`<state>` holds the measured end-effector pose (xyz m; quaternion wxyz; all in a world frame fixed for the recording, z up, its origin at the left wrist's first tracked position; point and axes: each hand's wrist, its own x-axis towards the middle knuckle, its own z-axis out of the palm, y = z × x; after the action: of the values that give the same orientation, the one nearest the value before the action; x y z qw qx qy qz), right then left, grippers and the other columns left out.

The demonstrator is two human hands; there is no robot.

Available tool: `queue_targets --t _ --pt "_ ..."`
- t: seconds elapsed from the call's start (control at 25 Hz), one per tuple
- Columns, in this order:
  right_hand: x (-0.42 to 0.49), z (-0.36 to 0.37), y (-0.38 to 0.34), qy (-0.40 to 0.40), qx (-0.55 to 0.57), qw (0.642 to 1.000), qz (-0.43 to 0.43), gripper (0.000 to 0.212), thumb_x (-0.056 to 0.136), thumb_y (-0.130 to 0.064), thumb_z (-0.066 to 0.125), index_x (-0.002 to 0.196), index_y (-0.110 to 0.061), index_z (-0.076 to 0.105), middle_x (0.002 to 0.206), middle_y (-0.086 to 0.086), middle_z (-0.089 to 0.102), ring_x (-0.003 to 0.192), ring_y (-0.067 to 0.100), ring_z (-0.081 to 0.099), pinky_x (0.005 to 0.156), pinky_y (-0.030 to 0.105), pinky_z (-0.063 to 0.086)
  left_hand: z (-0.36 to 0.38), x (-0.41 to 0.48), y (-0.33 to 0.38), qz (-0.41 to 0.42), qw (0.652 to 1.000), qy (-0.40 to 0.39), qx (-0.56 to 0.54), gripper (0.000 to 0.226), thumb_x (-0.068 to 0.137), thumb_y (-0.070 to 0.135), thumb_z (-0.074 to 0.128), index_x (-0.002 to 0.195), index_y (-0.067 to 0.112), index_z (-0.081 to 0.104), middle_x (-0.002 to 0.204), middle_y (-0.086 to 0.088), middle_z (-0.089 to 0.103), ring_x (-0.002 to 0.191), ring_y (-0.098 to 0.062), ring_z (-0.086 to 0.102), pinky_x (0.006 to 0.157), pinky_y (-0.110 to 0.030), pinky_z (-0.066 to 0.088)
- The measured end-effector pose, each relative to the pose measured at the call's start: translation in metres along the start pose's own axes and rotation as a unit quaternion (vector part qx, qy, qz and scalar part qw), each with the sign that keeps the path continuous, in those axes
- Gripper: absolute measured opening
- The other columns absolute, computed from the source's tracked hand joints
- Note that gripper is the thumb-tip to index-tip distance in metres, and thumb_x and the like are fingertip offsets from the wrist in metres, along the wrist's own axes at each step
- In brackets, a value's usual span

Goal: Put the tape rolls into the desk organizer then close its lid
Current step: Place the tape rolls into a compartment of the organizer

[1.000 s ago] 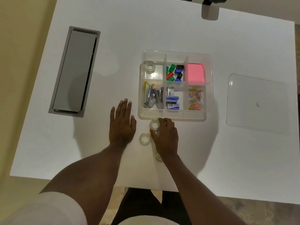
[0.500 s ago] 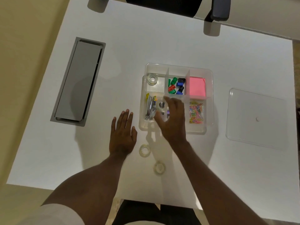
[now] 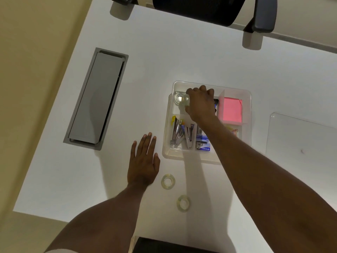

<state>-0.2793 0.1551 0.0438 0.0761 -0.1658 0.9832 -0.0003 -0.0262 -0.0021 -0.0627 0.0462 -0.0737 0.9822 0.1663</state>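
The clear desk organizer [image 3: 168, 143] sits mid-table with its lid off. My right hand [image 3: 200, 104] reaches over its far-left compartment, fingers shut on a clear tape roll [image 3: 185, 100] right beside another tape roll [image 3: 178, 98] lying in that compartment. Two more tape rolls lie flat on the table in front of the organizer: one [image 3: 168, 181] next to my left wrist, one [image 3: 183, 203] nearer the table's front edge. My left hand [image 3: 143, 159] rests flat and open on the table, left of the organizer. The clear lid [image 3: 299, 139] lies flat at the right.
The organizer also holds staplers [image 3: 180, 134], staple boxes [image 3: 202, 143], pink sticky notes [image 3: 230, 110] and paper clips. A grey cable hatch [image 3: 96, 99] is set into the table at the left. A black chair [image 3: 209, 10] stands beyond the far edge.
My right hand picked a tape roll off the table in front of the organizer and carried it forward to the far-left compartment. My left hand stayed flat.
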Motion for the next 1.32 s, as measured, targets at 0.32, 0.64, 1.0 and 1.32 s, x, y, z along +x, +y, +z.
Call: queue_targets --t 0.32,0.64,1.0,1.32 --pt "0.005 0.018 -0.004 0.019 -0.046 0.999 -0.003 0.027 0.081 0.0 0.058 0.106 -0.009 0.064 0.098 0.008 0.067 0.106 0.032 0.053 0.093 0.044 0.037 -0.001 0.001 0.0 -0.004 1.0 -0.011 0.0 0.064 0.109 0.045 0.015 0.17 0.026 0.015 0.18 0.002 0.014 0.168 -0.019 0.011 0.134 -0.054 0.02" --pt "-0.051 0.003 -0.015 0.121 0.078 0.989 0.01 0.02 0.087 -0.019 0.064 0.107 -0.016 0.067 0.103 0.003 0.066 0.103 0.026 0.057 0.09 0.038 0.032 -0.001 0.002 0.0 -0.003 1.0 -0.007 -0.002 0.063 0.11 0.045 0.02 0.17 0.025 0.019 0.179 0.001 0.016 0.168 -0.019 0.013 0.135 -0.053 0.018" --pt "-0.198 0.041 -0.053 0.182 0.244 0.952 -0.034 0.015 0.092 -0.024 0.062 0.103 -0.016 0.063 0.096 0.003 0.067 0.093 0.016 0.058 0.085 0.031 0.05 -0.006 0.0 0.004 0.001 1.0 -0.003 0.007 0.062 0.11 0.046 0.018 0.168 0.024 0.021 0.179 -0.001 0.02 0.167 -0.022 0.016 0.135 -0.054 0.018" --pt "-0.268 0.091 -0.062 -0.041 0.246 0.968 0.023 0.072 0.08 -0.053 0.076 0.138 -0.018 0.052 0.135 0.003 0.059 0.12 0.02 0.058 0.102 0.033 0.049 -0.009 0.011 0.005 -0.009 1.0 0.016 -0.013 0.061 0.11 0.043 0.027 0.169 0.024 0.022 0.179 0.0 0.019 0.167 -0.02 0.015 0.136 -0.053 0.016"
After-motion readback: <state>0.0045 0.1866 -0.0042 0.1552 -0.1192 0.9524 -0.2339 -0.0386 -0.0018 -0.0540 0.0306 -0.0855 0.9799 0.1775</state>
